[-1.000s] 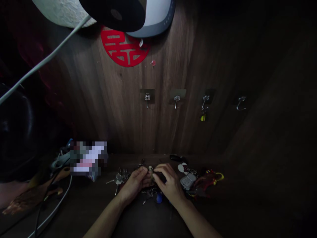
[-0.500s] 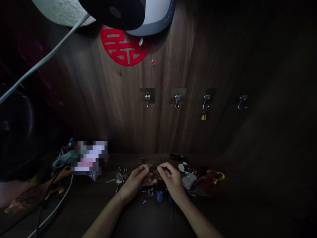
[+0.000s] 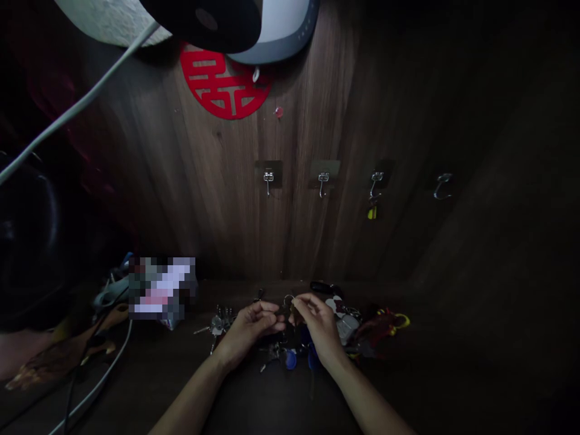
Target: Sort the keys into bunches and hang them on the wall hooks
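Observation:
My right hand (image 3: pixel 315 320) is closed, pinching a metal key ring (image 3: pixel 289 298) between thumb and fingertips. Dim keys hang from that ring between my two hands, their outlines hard to make out. Across from it, my left hand (image 3: pixel 254 323) has its thumb against its fingers at the edge of these keys. Just below lie more keys (image 3: pixel 272 351) and a round blue key tag (image 3: pixel 290 360). Left of my left hand is another bunch of keys (image 3: pixel 218 326). Beside my right hand sits a grey fob (image 3: pixel 347 328), partly covered by the hand.
Metal hooks (image 3: pixel 323 184) line the wooden wall; a yellow item (image 3: pixel 372 212) hangs from one. Above are a red paper cutout (image 3: pixel 226 90) and hanging caps (image 3: pixel 283 36). A blurred box (image 3: pixel 165 290) and white cable (image 3: pixel 104 374) lie left; a red-and-yellow item (image 3: pixel 389 323) lies right.
The key ring has come into clearer view above my right fingertips. My right hand has shifted slightly right, and the left fingers have moved a little lower. The view has drifted slightly.

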Action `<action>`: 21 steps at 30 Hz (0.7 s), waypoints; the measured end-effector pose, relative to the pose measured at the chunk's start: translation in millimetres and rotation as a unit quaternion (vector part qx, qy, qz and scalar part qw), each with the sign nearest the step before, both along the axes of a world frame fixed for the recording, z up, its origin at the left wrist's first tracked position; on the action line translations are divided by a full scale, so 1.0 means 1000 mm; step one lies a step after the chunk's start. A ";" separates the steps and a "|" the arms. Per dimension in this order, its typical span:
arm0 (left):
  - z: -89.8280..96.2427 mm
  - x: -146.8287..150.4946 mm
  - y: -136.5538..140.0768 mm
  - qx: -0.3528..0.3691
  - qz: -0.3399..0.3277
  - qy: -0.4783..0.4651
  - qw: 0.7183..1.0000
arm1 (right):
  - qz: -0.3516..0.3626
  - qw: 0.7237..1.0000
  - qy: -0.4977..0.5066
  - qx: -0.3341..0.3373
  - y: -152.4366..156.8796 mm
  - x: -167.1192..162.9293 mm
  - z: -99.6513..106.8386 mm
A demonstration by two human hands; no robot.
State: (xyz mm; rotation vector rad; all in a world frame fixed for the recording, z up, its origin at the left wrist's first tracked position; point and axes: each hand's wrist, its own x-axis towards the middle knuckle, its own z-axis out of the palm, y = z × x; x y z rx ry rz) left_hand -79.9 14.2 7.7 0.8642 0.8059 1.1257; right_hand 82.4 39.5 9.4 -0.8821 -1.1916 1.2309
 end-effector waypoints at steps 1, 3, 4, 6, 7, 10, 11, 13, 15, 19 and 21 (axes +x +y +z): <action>0.000 0.000 0.000 0.002 0.000 0.002 1.000 | 0.005 1.000 0.006 -0.006 0.001 0.000 -0.002; 0.001 0.000 0.001 0.006 0.008 0.009 1.000 | 0.009 1.000 0.014 -0.015 0.003 0.001 -0.005; 0.001 0.000 0.001 0.009 0.013 0.013 1.000 | 0.009 1.000 0.014 -0.019 0.003 0.001 -0.006; 0.003 0.000 0.001 0.017 0.024 0.018 0.999 | 0.009 1.000 0.007 -0.023 0.003 0.001 -0.005; 0.003 0.000 0.002 0.021 0.029 0.019 0.999 | 0.009 1.000 0.001 -0.024 0.002 0.001 -0.004; 0.005 0.000 0.002 0.024 0.040 0.029 0.998 | 0.001 1.000 -0.017 -0.025 0.000 0.001 0.000; 0.005 0.000 0.002 0.023 0.043 0.032 0.998 | -0.004 1.000 -0.023 -0.021 -0.001 0.001 0.002; 0.005 0.000 0.003 0.020 0.051 0.036 0.998 | -0.010 0.999 -0.037 -0.010 -0.002 0.000 0.004; 0.005 0.000 0.003 0.014 0.061 0.037 0.997 | -0.009 0.999 -0.051 -0.002 -0.003 0.000 0.005; 0.006 0.002 0.002 0.002 0.075 0.030 0.997 | -0.004 0.999 -0.042 -0.008 -0.001 -0.001 0.002; 0.008 0.003 0.001 0.005 0.080 0.030 0.996 | -0.010 0.999 -0.027 -0.017 0.001 0.000 0.000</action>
